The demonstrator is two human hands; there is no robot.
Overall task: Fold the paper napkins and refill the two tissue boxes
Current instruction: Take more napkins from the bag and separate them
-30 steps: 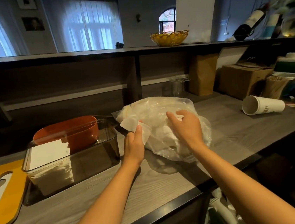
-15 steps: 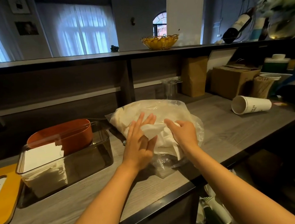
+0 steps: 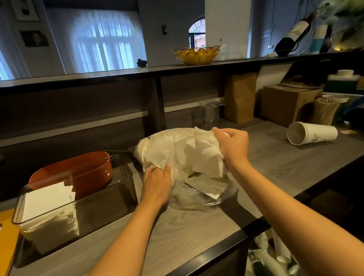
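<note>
A: Head view. Landmark: clear crinkled plastic bag [image 3: 155,147] stuffed with white paper napkins [image 3: 191,152], lying mid grey wood-grain worktop [image 3: 181,224].

B: Hands?

A: Left hand [image 3: 157,182] at the bag's near-left side, fingers curled, gripping bag and napkin edge together. Right hand [image 3: 234,145] at the bag's far-right top, fingers curled tight around a bunch of napkin and plastic. One loose napkin corner sticks out under the bag's near edge.

B: Boxes?

A: Just left of the bag, smoked transparent rectangular tissue box [image 3: 77,204], a stack of folded white napkins [image 3: 47,200] filling its left end. Against its far side, terracotta-orange oval tissue box [image 3: 71,173]; contents cannot be told.

B: Elsewhere?

A: Far left of the bag, yellow board with cut-out handle [image 3: 0,247]. Well right of the bag, white paper cup [image 3: 312,134] on its side. Behind the bag, on the upper shelf, yellow woven basket [image 3: 197,54].
</note>
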